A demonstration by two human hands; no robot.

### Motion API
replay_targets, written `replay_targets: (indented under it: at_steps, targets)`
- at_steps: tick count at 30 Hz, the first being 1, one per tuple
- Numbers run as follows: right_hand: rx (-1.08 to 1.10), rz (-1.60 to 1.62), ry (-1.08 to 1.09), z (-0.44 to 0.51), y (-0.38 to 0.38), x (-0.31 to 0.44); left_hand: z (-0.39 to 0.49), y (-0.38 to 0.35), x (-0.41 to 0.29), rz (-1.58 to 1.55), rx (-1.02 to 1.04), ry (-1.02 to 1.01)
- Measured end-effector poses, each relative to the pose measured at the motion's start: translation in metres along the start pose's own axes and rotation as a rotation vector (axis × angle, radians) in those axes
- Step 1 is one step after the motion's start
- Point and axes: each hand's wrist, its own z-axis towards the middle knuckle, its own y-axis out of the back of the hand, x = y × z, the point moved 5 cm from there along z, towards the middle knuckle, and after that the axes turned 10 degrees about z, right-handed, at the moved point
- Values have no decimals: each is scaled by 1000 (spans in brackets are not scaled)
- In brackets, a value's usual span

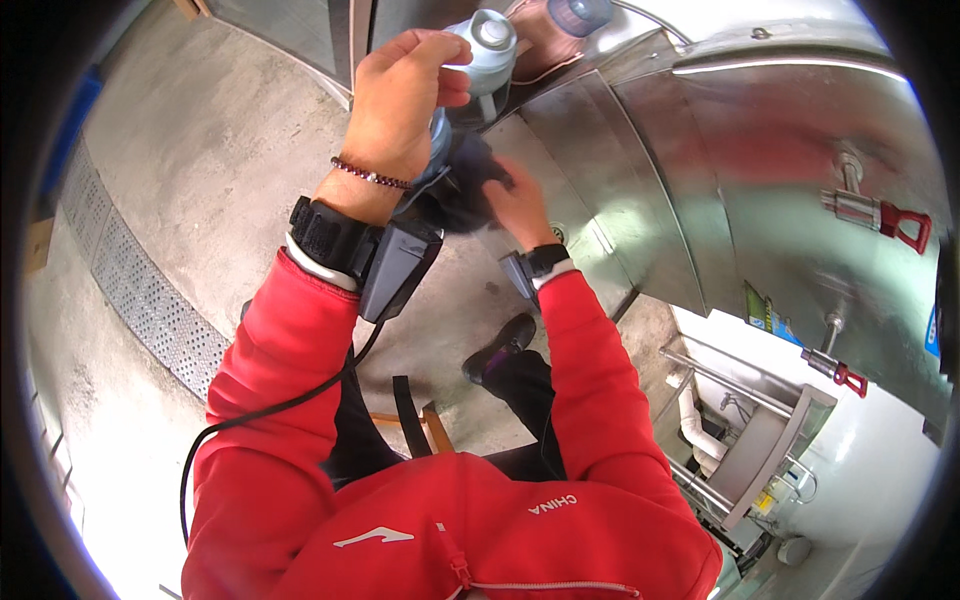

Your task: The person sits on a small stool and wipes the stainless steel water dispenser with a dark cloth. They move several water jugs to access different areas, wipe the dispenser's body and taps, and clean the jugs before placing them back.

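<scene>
My left hand (pixel 401 97) is raised with its fingers curled and the thumb bent toward the index finger. Whether something thin is pinched there cannot be made out. Just beyond its fingertips stands a pale blue plastic jug (pixel 487 71) with a white cap; contact between them is unclear. Lower and to the right, my right hand (pixel 517 199) grips a dark, soft-looking item (pixel 469 187), probably cloth, blurred by motion. Part of a blue container (pixel 439 142) shows behind my left wrist, mostly hidden.
A stainless steel cabinet (pixel 652 165) with red-handled taps (pixel 904 225) runs along the right. A clear bluish bottle (pixel 581 15) stands at the top. A perforated metal drain cover (pixel 139 262) crosses the concrete floor. A metal-framed stand (pixel 757 450) with a white pipe is at lower right.
</scene>
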Motion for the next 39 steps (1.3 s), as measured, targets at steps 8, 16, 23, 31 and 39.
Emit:
replay_targets:
  at_steps: [8,16,23,31,39]
  targets:
    - [168,-440,333,-54,-4,-4,7,13,5,-56,-7,-7]
    - [345,-931,-360,-192,136,-73,3,3,4,-52,-39,24]
    - [-201,-430,-890,-238,236,-85,3,1,3,-61,-46,10]
    - [-729,556,-163,-120,206,55,11,10,-7,-146,-140,-6]
    - [-656,-97,451,-51,195,145,17,36,-15,-175,-247,-109]
